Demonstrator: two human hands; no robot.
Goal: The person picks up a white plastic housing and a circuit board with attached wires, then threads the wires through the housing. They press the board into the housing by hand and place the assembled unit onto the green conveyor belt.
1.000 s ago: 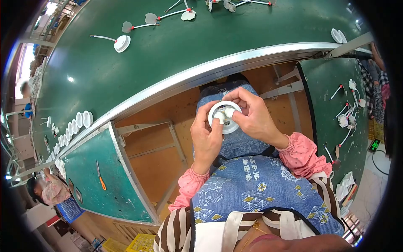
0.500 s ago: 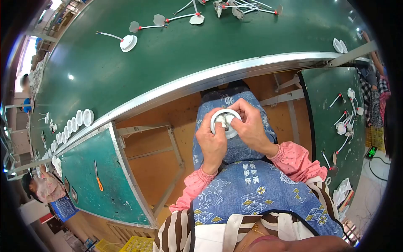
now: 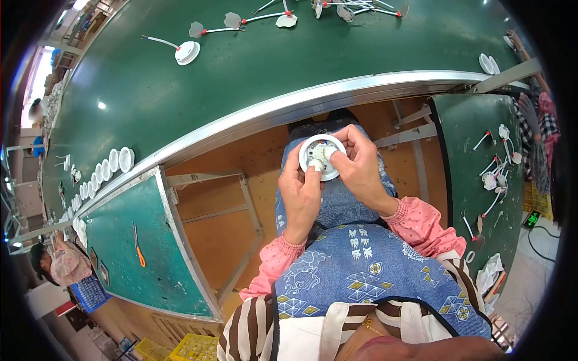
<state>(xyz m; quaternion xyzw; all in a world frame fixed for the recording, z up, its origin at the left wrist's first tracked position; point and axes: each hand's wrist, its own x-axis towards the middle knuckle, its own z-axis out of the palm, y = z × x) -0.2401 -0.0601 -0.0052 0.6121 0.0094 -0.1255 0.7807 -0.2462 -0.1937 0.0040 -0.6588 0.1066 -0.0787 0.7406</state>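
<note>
Above my lap, both hands hold a white round lamp housing (image 3: 323,138) with its open side up. Inside it lies a pale disc-shaped board (image 3: 317,152), partly covered by my thumbs. My left hand (image 3: 301,198) grips the left side of the rim, thumb pressed inward on the board. From the right, my right hand (image 3: 360,171) curls its fingers round the rim, its thumb also on the board. White covers wrap both thumb tips. Whether wires hang beneath the housing is hidden.
On the green bench (image 3: 241,78) lie a wired white lamp (image 3: 187,53), several discs with wires (image 3: 288,20) and a row of white housings (image 3: 113,161). Orange-handled scissors (image 3: 139,249) rest on the left side table. More wired pieces (image 3: 490,180) lie at right. Co-workers sit at both sides.
My thumbs have shifted inside the housing, and more of the pale board shows between them. Both hands still grip the rim. The view has tilted slightly.
</note>
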